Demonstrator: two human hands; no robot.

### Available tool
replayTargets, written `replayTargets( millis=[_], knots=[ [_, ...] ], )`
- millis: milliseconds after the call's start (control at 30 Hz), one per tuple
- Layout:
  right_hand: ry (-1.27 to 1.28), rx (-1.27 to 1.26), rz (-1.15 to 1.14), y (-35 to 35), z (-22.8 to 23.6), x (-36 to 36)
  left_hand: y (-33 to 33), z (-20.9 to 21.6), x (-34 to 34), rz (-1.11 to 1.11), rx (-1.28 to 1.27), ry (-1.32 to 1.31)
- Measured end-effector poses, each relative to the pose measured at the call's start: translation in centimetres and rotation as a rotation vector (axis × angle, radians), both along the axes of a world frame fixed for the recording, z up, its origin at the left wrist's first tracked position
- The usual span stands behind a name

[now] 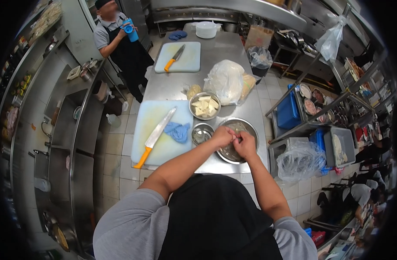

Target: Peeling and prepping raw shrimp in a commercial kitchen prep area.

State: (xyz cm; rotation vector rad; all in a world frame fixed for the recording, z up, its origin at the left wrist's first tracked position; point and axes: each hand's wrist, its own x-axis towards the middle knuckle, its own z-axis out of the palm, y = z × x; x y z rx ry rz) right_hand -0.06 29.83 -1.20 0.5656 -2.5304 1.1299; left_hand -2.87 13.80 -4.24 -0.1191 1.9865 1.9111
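My left hand [223, 136] and my right hand [245, 145] meet over a large steel bowl [254, 130], fingers pinched together. Whatever they hold between the fingertips is too small to make out. Greyish, translucent pieces lie in the bowl, partly hidden by my hands. Left of it sits a small steel bowl [203, 124] with some greyish bits inside. Just beyond, another steel bowl holds pale yellow chunks [205, 106]. On the near white cutting board [148, 115] rest a large orange-handled knife [160, 130] and a crumpled blue cloth [177, 131].
Farther up the steel table [224, 47] are a second cutting board [190, 55] with a knife [175, 57], a big plastic bag [225, 82] and stacked white plates [206, 30]. A person [120, 47] holding a blue bottle [131, 31] stands beyond the table's left side. Shelving [294, 104] flanks the right.
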Motion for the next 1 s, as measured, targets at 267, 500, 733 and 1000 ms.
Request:
replayTargets(
  millis=[267, 500, 733, 1000],
  knots=[
    [-0.153, -0.043, -0.031, 1.4, 0.5, -2.8, 0.6, 4.1, 1.1, 0.092, 0.050, -0.046],
    [-0.459, -0.363, 0.047, 2.5, -0.8, -3.2, 0.8, 6.2, 1.7, 0.110, 0.000, -0.015],
    [-0.444, -0.338, 0.182, 2.8, 0.3, -2.5, 1.3, 8.0, 2.5, 0.095, -0.159, 0.020],
    [-0.668, -0.438, 0.255, 4.1, 0.0, -4.0, 2.3, 7.7, 3.2, 0.142, -0.112, 0.037]
  ],
)
